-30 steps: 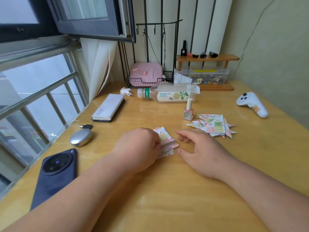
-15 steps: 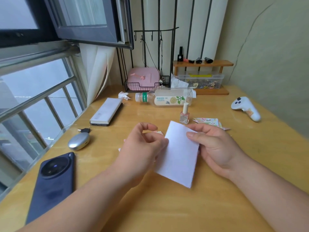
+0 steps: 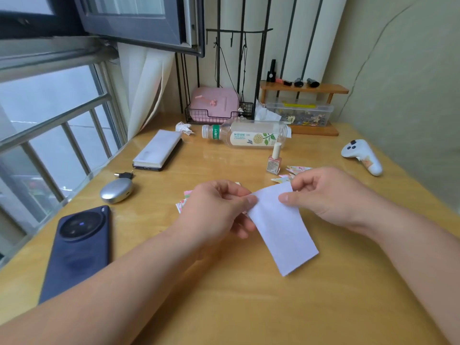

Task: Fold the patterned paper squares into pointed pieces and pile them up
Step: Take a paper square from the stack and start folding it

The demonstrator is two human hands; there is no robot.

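Paper point(image 3: 283, 227) newly lifted, white side showing; left hand point(image 3: 216, 210), right hand point(image 3: 328, 195) pinch upper edge.

The left forearm runs in from 7 o'clock, its hand point(image 3: 219, 210) curled and pinching the paper point(image 3: 281, 227) at 9 o'clock. The right forearm runs in from 4 o'clock, its hand point(image 3: 331, 195) pinching the paper's top edge between thumb and forefinger.

We see one paper sheet point(image 3: 281, 227), plain white side up, held tilted; left of it lie flat patterned squares point(image 3: 182, 204); beyond it, folded pointed pieces point(image 3: 296, 169).
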